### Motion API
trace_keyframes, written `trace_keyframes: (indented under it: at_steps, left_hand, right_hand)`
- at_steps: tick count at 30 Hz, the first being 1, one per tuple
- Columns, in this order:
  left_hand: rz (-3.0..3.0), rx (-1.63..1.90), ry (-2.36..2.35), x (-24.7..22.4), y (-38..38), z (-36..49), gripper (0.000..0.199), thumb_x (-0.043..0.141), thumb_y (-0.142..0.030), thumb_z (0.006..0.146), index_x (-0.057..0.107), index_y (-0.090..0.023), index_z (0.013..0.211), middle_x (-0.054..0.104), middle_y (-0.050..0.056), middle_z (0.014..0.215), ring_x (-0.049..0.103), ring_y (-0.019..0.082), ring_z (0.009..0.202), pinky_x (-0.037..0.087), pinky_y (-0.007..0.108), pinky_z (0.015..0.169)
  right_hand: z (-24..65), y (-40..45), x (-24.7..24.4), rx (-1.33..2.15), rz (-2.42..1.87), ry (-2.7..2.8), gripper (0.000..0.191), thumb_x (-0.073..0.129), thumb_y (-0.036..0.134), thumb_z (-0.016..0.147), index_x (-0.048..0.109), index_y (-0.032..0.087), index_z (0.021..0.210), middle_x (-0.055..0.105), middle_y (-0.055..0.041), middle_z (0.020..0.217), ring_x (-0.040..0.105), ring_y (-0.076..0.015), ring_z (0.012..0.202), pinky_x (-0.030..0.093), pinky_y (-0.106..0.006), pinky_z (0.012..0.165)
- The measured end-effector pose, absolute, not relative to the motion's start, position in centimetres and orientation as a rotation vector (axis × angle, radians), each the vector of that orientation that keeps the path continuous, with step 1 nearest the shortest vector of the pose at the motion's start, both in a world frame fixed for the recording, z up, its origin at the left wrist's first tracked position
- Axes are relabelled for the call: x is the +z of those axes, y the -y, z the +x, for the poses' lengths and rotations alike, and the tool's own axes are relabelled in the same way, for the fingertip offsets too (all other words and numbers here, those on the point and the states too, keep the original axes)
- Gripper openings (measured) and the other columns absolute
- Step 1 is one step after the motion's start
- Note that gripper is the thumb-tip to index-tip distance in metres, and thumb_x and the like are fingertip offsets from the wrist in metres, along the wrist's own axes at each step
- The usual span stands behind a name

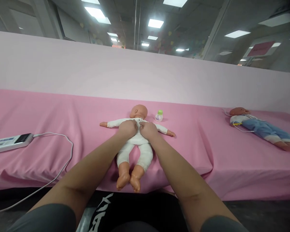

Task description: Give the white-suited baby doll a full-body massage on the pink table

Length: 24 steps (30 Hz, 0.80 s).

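A baby doll (138, 111) lies on its back, arms spread and feet toward me, its head turned to one side. It wears a white top (137, 140) and white pants (146, 154). My left hand (128, 129) rests on the left side of its chest, fingers curled in at the front of the top. Mirroring it, my right hand (148, 130) is closed on the top's other side, a narrow gap between the two. The curled fingers partly hide the cloth they pinch. Just beyond the doll's arm stands a small bottle with a green cap (159, 116).
A pink cloth (183, 151) covers the long table, with a low white wall (145, 77) and glass behind. At left lies a power strip (12, 143) with a white cable (69, 161). Another doll in blue pants (263, 127) lies far right.
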<state>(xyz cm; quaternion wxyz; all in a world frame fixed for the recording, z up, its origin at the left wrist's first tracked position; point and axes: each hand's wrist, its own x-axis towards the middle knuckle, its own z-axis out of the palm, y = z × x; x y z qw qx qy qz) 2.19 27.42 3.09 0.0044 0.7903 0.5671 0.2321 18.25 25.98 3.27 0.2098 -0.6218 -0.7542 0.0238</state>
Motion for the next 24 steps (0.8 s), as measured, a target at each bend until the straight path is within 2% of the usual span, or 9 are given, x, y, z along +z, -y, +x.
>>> trace_keyframes:
  at_steps: [3, 6, 7, 9, 13, 16, 19, 21, 24]
  left_hand:
    - [2.582, 0.900, -1.707, 2.9, -27.0, 2.0, 0.039, 0.046, -0.024, 0.101, 0.072, -0.016, 0.129, 0.072, 0.015, 0.131, 0.068, 0.031, 0.119, 0.049, 0.042, 0.106]
    - [2.665, 1.000, -1.649, 2.8, -27.1, 1.9, 0.052, 0.045, -0.019, 0.100, 0.054, -0.008, 0.149, 0.055, 0.016, 0.155, 0.051, 0.030, 0.143, 0.040, 0.042, 0.119]
    - [2.657, 0.958, -1.644, 2.7, -27.2, 2.0, 0.052, 0.043, -0.018, 0.100, 0.053, -0.006, 0.150, 0.054, 0.017, 0.156, 0.049, 0.030, 0.145, 0.039, 0.042, 0.120]
    - [2.605, 0.817, -1.644, 2.7, -27.6, 1.9, 0.048, 0.040, -0.018, 0.102, 0.058, -0.007, 0.145, 0.058, 0.018, 0.152, 0.056, 0.029, 0.139, 0.043, 0.039, 0.116]
    - [2.494, 0.750, -1.652, 2.7, -27.8, 1.7, 0.044, 0.041, -0.019, 0.103, 0.064, -0.011, 0.139, 0.068, 0.016, 0.141, 0.066, 0.029, 0.125, 0.048, 0.038, 0.108]
    - [2.462, 0.847, -1.666, 2.7, -27.6, 1.5, 0.047, 0.041, -0.018, 0.102, 0.060, -0.008, 0.145, 0.062, 0.017, 0.148, 0.061, 0.030, 0.133, 0.045, 0.040, 0.113]
    - [2.421, 0.892, -1.660, 2.6, -27.8, 1.3, 0.049, 0.043, -0.017, 0.101, 0.059, -0.009, 0.147, 0.060, 0.015, 0.151, 0.056, 0.028, 0.140, 0.040, 0.038, 0.118]
    - [2.392, 0.856, -1.652, 2.5, -28.1, 1.3, 0.048, 0.043, -0.018, 0.100, 0.062, -0.012, 0.144, 0.064, 0.013, 0.146, 0.059, 0.027, 0.136, 0.042, 0.037, 0.117]
    - [2.356, 0.838, -1.652, 2.5, -28.4, 1.1, 0.047, 0.043, -0.021, 0.099, 0.066, -0.015, 0.140, 0.068, 0.011, 0.142, 0.062, 0.028, 0.133, 0.044, 0.038, 0.115]
  right_hand:
    - [18.2, -25.8, 2.9, 0.064, -1.665, 2.017, 0.045, 0.044, 0.024, 0.100, 0.067, 0.022, 0.139, 0.070, -0.0090, 0.137, 0.065, -0.0268, 0.126, 0.048, -0.037, 0.108]
    - [18.2, -26.2, 2.7, 0.031, -1.599, 1.986, 0.051, 0.043, 0.022, 0.100, 0.058, 0.013, 0.147, 0.058, -0.0128, 0.152, 0.053, -0.0247, 0.142, 0.040, -0.035, 0.118]
    - [18.3, -26.4, 2.7, 0.045, -1.603, 2.009, 0.051, 0.042, 0.021, 0.100, 0.056, 0.010, 0.148, 0.057, -0.0146, 0.153, 0.052, -0.0248, 0.143, 0.038, -0.035, 0.120]
    - [18.5, -26.8, 2.7, 0.119, -1.641, 2.083, 0.049, 0.039, 0.022, 0.102, 0.059, 0.008, 0.144, 0.059, -0.0175, 0.150, 0.054, -0.0263, 0.141, 0.039, -0.036, 0.119]
    - [18.7, -27.2, 2.8, 0.214, -1.689, 2.134, 0.047, 0.036, 0.026, 0.104, 0.062, 0.011, 0.140, 0.062, -0.0170, 0.147, 0.057, -0.0279, 0.137, 0.041, -0.038, 0.117]
    - [18.6, -27.0, 2.6, 0.183, -1.668, 2.078, 0.054, 0.035, 0.027, 0.104, 0.051, 0.009, 0.152, 0.052, -0.0159, 0.158, 0.047, -0.0264, 0.147, 0.034, -0.036, 0.123]
    - [18.5, -27.2, 2.6, 0.176, -1.689, 2.076, 0.063, 0.036, 0.027, 0.103, 0.035, 0.000, 0.160, 0.038, -0.0193, 0.166, 0.034, -0.0275, 0.156, 0.024, -0.036, 0.129]
    - [18.5, -27.3, 2.7, 0.244, -1.713, 2.131, 0.063, 0.034, 0.027, 0.104, 0.034, -0.003, 0.160, 0.036, -0.0210, 0.166, 0.032, -0.0291, 0.157, 0.022, -0.038, 0.129]
    - [18.7, -27.2, 3.0, 0.325, -1.690, 2.151, 0.061, 0.031, 0.027, 0.104, 0.038, 0.000, 0.159, 0.041, -0.0194, 0.164, 0.035, -0.0293, 0.155, 0.025, -0.038, 0.128]
